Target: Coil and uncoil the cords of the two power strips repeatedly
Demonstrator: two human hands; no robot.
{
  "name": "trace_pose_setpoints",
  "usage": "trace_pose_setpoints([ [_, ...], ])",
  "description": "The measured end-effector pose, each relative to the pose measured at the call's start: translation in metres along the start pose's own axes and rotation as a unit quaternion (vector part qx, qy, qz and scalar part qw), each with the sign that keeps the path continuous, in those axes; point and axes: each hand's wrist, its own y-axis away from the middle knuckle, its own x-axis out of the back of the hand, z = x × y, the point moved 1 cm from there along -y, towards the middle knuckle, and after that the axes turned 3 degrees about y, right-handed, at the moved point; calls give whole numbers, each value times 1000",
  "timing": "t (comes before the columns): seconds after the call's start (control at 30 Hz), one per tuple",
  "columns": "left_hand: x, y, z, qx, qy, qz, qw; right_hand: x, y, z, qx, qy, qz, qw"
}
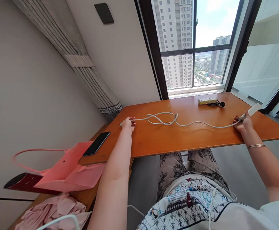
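A long white cord (197, 122) stretches across the orange-brown table (153, 140), with a loose looped tangle left of its middle. My left hand (129, 123) is closed on the cord's left end, near the table's far left edge; a pale tip shows beyond the fingers, too small to make out. At the right, my right hand (243, 123) grips a white power strip (253, 109) by the end where the cord joins it. The strip is tilted up and points away to the right. Its sockets do not show.
A small yellowish power strip (206, 101) with a coiled black cord lies near the window. On the left table corner rests a dark phone (96, 143). Beside it are a pink bag (69, 169) and pink cloth (55, 212). Grey curtains (86, 73) hang behind.
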Motion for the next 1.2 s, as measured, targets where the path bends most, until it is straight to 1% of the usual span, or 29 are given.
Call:
trace_pose_setpoints([
  [0.1,1,0,-3,36,-69,55,995,0,-2,2,4,3,0,1000],
  [0.13,1,1,-3,44,-92,64,993,1,-2,1,4,4,2,1000],
  [0.2,0,4,-3,41,-136,79,987,3,-1,0,1,4,2,1000],
  [0.23,-1,5,-2,27,-157,85,984,5,-1,-1,0,3,-1,1000],
  [0.3,-6,10,-1,-24,-191,91,977,8,-2,-1,-1,-2,-3,1000],
  [0.37,-17,18,2,-93,-215,80,969,10,-3,-1,0,-5,-1,1000],
  [0.43,-32,32,3,-162,-232,54,958,12,-5,-1,0,-4,-1,1000],
  [0.5,-50,56,2,-225,-243,9,943,13,-7,0,2,-5,-6,1000],
  [0.53,-59,71,0,-263,-253,-29,930,13,-7,0,3,-9,-7,1000],
  [0.57,-69,89,-4,-329,-293,-95,893,13,-7,1,5,-13,-5,1000],
  [0.6,-78,107,-11,-374,-333,-160,851,13,-7,1,7,-17,-2,1000],
  [0.63,-85,125,-19,-391,-375,-217,812,14,-6,2,10,-20,-1,1000],
  [0.67,-91,142,-29,-393,-414,-263,778,14,-5,2,13,-21,-3,1000],
  [0.7,-96,157,-39,-388,-443,-293,753,14,-4,2,15,-23,-6,1000],
  [0.73,-99,170,-49,-379,-462,-305,741,14,-3,3,17,-24,-10,1000],
  [0.77,-101,180,-57,-365,-472,-309,741,14,-2,3,17,-26,-13,999],
  [0.8,-102,186,-63,-346,-474,-309,748,14,-1,3,15,-28,-14,999],
  [0.83,-102,188,-66,-328,-461,-309,765,13,1,3,13,-29,-15,999],
  [0.9,-100,184,-60,-280,-398,-314,815,13,4,2,8,-32,-14,999],
  [0.97,-97,169,-40,-224,-299,-309,875,12,6,0,7,-32,-14,999],
  [1.03,-89,149,-12,-200,-210,-245,925,12,7,-2,6,-35,-13,999],
  [1.07,-84,138,2,-201,-176,-211,940,12,7,-3,4,-39,-13,999],
  [1.1,-78,129,15,-203,-155,-184,949,12,7,-4,1,-43,-14,999],
  [1.13,-72,120,26,-216,-150,-157,952,12,7,-5,-2,-48,-16,999],
  [1.17,-66,113,33,-234,-152,-140,950,12,7,-5,-5,-52,-17,999],
  [1.2,-61,108,37,-241,-162,-136,947,12,6,-5,-8,-54,-18,998],
])
